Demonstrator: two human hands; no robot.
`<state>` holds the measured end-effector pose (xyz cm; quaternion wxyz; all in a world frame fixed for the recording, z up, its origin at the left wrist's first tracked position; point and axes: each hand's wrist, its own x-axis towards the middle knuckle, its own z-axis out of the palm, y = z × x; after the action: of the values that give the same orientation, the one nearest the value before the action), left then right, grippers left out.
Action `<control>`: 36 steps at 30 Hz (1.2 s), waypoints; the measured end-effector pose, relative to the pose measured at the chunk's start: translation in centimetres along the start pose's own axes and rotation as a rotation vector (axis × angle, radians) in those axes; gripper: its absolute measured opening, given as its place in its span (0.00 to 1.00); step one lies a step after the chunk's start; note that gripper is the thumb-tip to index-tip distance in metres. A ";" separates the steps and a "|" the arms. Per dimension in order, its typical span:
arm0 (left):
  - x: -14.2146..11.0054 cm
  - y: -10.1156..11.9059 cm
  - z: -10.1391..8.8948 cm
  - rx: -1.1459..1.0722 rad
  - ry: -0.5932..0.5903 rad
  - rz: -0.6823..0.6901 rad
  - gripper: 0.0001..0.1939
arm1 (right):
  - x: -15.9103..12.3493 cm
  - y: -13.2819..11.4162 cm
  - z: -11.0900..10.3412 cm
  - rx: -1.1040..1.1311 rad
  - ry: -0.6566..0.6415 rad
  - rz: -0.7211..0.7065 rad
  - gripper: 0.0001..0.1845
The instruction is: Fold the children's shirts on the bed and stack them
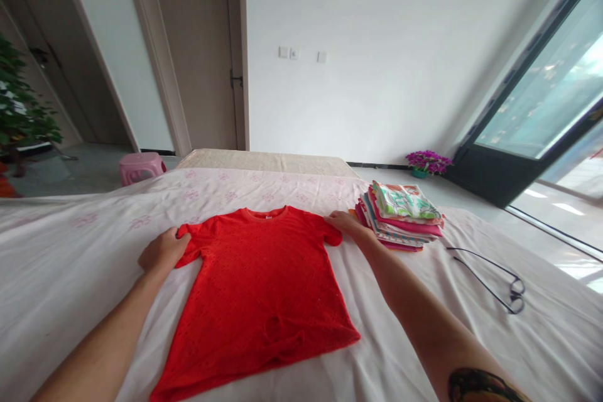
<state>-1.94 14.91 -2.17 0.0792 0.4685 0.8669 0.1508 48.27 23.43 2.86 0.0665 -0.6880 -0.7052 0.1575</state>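
A red short-sleeved T-shirt [264, 282] lies spread on the white sheet, its neckline pointing away from me and its hem near me. Some wrinkles bunch up near the lower middle, around a small knot-like gather. My left hand [162, 250] is closed on the end of the left sleeve. At the opposite side my right hand [347, 223] pinches the right sleeve near its outer edge. Just beyond that hand sits a stack of folded clothes [400, 217] in several colours, with a white, green and orange patterned piece on top.
A pair of dark-framed glasses [516, 292] lies on the sheet [400, 339] at the right. Past the bed's far edge are a pink stool [142, 167], a pot of purple flowers [428, 163] and a leafy plant [21, 100]. A glass door [537, 94] stands at the right.
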 end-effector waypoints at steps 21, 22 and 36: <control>0.1 -0.1 0.2 -0.003 -0.012 -0.008 0.21 | -2.4 -1.5 2.1 -0.171 0.465 -0.164 0.24; 0.1 -0.2 0.2 -0.004 -0.010 -0.007 0.21 | -2.9 -2.2 2.8 -0.190 0.444 -0.216 0.25; -0.6 0.2 -0.5 0.012 -0.057 -0.022 0.25 | -3.5 1.1 5.1 -0.394 0.320 -0.147 0.31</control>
<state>-1.59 14.45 -1.58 0.1026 0.4633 0.8704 0.1313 47.85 19.30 -1.88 0.0532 -0.6508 -0.7509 -0.0990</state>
